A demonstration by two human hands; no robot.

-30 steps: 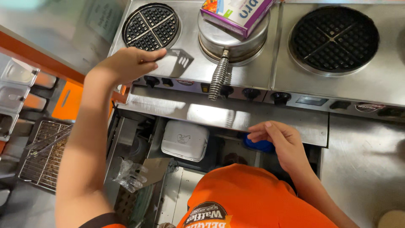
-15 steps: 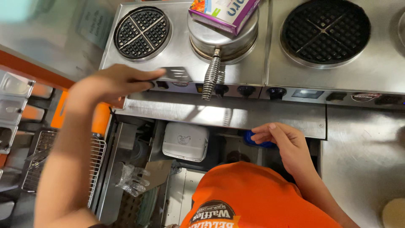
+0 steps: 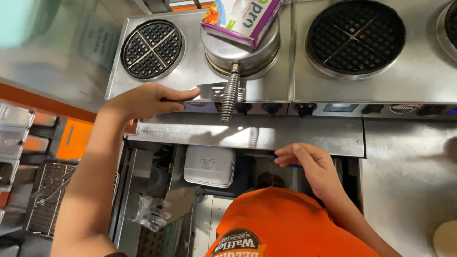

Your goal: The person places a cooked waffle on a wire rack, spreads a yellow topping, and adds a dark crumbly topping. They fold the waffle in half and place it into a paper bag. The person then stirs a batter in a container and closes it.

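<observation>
Leftward and down goes the view, and the left hand (image 3: pixel 147 101) has slid along the waffle maker's front edge, bringing the metal spatula (image 3: pixel 216 91) from beside the open round grid (image 3: pixel 151 48) to the foot of the closed iron's coiled spring handle (image 3: pixel 230 95). That hand is clenched around the spatula's grip, thumb on top, blade flat on the steel deck. Thin, stiff, light metal, I'd say: slick on steel, safest taken at the handle end where the hand already has it.

Right hand (image 3: pixel 309 164) sits below the waffle maker (image 3: pixel 304 81), fingers curled on something blue (image 3: pixel 285 161) at the lip of the lower shelf; whether it grips or merely presses, I cannot tell.

Room for the blade is tight: the spring handle stands touching or just beside its tip, and a purple-and-white carton (image 3: pixel 243 19) lies tilted on the closed iron's lid (image 3: pixel 238 52), overhanging it. A second open grid (image 3: pixel 354 37) lies farther along the waffle maker. Beneath the front edge, a white lidded tub (image 3: pixel 209 165) and a crumpled clear glove (image 3: pixel 151 213) fill the shelf.
</observation>
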